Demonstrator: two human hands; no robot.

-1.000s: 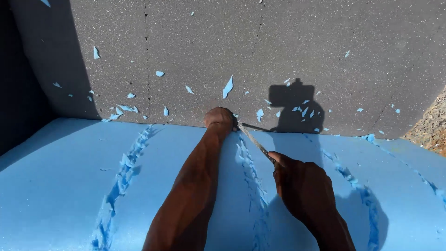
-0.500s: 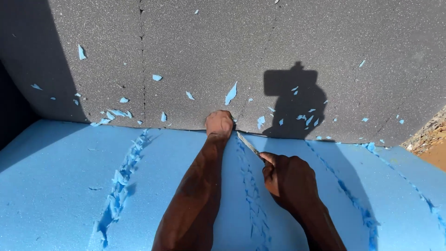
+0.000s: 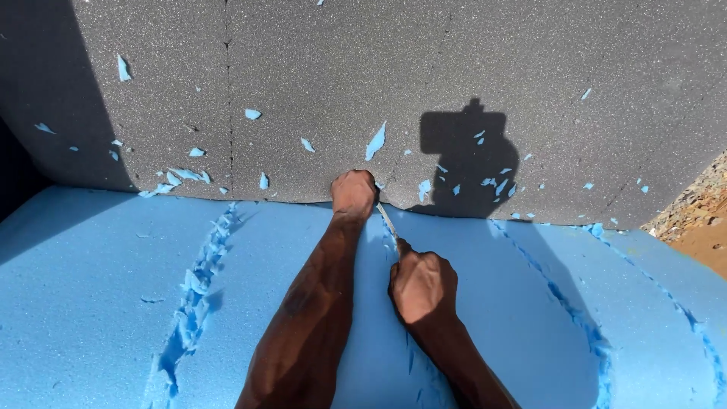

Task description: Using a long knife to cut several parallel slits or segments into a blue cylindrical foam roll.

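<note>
Blade in the blue foam, right hand closer to the edge

Head view: the thin metal blade (image 3: 388,222) runs on a slant, its long axis going from the right hand (image 3: 421,284) up and to the left toward the far edge of the blue foam slab (image 3: 98,303). Its tip points at the spot just right of the left hand (image 3: 354,193), where blue foam meets the grey foam sheet (image 3: 454,60) behind it. Only a short length of blade shows between the two hands. The right hand is fisted tight around the blade's handle end, knuckles up. The left hand is curled and pressing down on the slab's far edge, touching the foam just beside the blade's tip; whether its fingers grip anything cannot be told. The blade lies along a ragged cut line (image 3: 413,356) that continues toward the camera under the right forearm. A second rough cut (image 3: 193,291) runs to the left, a third (image 3: 568,303) to the right. Blue foam scraps (image 3: 374,142) are scattered over the grey sheet, where a boxy shadow (image 3: 468,155) falls.

Against a second ago, the right hand has moved up and leftward along the cut, nearer the left hand, and less blade is exposed. The left hand stays in place.
</note>
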